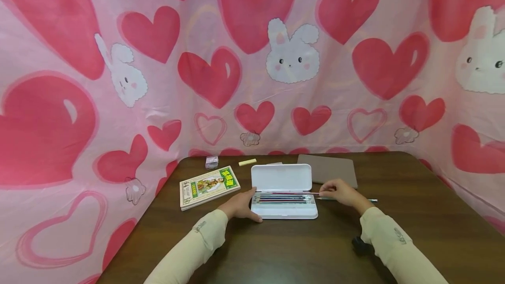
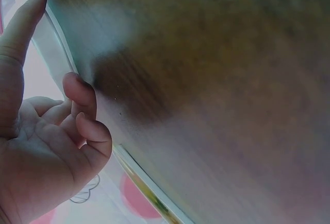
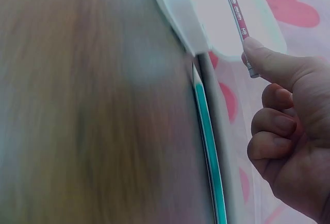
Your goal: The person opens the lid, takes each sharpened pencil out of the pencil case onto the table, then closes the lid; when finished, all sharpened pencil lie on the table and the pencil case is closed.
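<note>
A white pencil case point(image 1: 284, 215) lies with its lid raised, several pencils point(image 1: 282, 198) in a row inside. My left hand point(image 1: 238, 204) holds the case's left end, thumb at the front corner and fingers toward the back. Between thumb and index finger, my right hand point(image 1: 341, 193) pinches the end of a red pencil point(image 3: 237, 15) marked HB. That pencil reaches left over the back of the open case. A green pencil point(image 3: 206, 136) lies on the table just right of the case, its sharpened tip toward it and partly under my right hand in the head view.
A book point(image 1: 209, 186) with a green and yellow cover lies left of the case. Behind stand a small clear-and-pink item point(image 1: 211, 162) and a yellow strip point(image 1: 247, 162). A flat grey-brown rectangle point(image 1: 331, 168) lies behind the right hand. Heart-patterned cloth point(image 1: 252, 78) surrounds the wooden table point(image 1: 276, 253).
</note>
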A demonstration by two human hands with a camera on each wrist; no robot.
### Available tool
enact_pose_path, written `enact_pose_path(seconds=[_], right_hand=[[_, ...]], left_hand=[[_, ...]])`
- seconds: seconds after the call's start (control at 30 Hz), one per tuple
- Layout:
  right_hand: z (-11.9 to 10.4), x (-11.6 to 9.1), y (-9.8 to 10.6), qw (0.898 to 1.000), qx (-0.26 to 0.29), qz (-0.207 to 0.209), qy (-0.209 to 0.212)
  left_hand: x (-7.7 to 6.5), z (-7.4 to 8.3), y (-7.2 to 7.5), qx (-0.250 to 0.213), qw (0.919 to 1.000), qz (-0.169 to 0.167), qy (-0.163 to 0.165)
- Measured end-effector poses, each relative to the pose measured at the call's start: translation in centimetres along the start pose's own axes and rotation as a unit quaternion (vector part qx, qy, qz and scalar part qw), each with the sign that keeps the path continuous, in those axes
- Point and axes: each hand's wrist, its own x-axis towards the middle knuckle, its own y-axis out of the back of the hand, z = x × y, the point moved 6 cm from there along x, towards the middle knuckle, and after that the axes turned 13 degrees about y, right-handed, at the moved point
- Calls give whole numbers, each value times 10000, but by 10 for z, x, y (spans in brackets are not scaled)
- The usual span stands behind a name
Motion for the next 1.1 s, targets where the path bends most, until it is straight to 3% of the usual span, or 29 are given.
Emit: enact_pose_path(seconds=[0.27,0.83,1.1], right_hand=[[5,-23,21,9992,-370,84,-100],[28,-75,59,9962,-417,461,-610],[31,-94,73,9952,-515,559,-623]], left_hand=[[0,-3,1,-90,10000,-12,-14],[-1,-3,2,-131,9999,-80,13],[-1,-1,2,-108,9999,-106,8]])
